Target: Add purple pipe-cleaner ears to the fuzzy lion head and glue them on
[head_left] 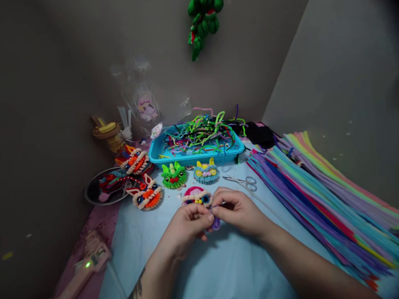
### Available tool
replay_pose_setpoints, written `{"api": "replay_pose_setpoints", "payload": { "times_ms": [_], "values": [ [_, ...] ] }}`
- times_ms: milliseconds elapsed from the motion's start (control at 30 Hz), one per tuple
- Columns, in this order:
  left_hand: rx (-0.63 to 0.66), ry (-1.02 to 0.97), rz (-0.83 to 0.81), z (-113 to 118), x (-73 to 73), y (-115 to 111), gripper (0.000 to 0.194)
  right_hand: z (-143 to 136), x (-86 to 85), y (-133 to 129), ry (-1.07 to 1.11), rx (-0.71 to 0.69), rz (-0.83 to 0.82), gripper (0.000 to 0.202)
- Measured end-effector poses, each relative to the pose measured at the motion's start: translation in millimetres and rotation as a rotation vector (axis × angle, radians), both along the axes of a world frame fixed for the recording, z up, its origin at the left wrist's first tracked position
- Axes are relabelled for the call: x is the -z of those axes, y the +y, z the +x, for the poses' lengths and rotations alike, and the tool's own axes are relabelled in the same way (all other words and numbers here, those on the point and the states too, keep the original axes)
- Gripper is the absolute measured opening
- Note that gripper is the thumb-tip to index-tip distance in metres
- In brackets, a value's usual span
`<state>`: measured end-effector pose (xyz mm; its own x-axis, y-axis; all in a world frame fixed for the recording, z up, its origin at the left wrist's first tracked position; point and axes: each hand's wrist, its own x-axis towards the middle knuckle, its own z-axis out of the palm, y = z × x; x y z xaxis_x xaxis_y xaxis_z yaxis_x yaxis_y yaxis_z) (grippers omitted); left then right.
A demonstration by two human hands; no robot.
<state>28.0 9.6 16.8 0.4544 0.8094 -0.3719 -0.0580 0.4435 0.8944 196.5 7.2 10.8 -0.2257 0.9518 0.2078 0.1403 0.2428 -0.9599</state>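
Observation:
Both hands meet over the middle of the blue cloth, pinching a small purple pipe cleaner piece that looks bent into a loop. My left hand closes thumb and forefinger on its left side. From the right, my right hand pinches its upper end. Just behind the fingers lies a pink and cream pipe cleaner animal head, partly hidden by the hands. Farther back are a green dragon-like head and a blue and yellow head. An orange and cream head sits to their left.
A blue tray holds tangled pipe cleaner scraps. Scissors lie right of the heads, near long pipe cleaner bundles. At left are a pink glue gun with a green light and a round dish. Green decorations hang on the wall.

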Motion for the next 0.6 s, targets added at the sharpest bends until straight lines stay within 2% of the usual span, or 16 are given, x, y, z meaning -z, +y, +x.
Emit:
{"api": "replay_pose_setpoints", "payload": {
  "times_ms": [233, 400, 600],
  "values": [
    [-0.114, 0.137, 0.179, 3.6, 0.3, 2.7, 0.038, -3.8, 6.0, 0.8, -0.057, 0.147, 0.062, 0.014],
    [-0.116, 0.232, 0.235, 3.2, 3.0, 2.4, 0.03, -5.8, 8.1, 0.4, -0.075, 0.164, 0.1, 0.014],
    [-0.143, 0.466, 0.552, 0.6, 7.0, -3.1, 0.022, -5.9, 7.4, -0.8, -0.193, 0.136, 0.178, 0.011]
  ]
}}
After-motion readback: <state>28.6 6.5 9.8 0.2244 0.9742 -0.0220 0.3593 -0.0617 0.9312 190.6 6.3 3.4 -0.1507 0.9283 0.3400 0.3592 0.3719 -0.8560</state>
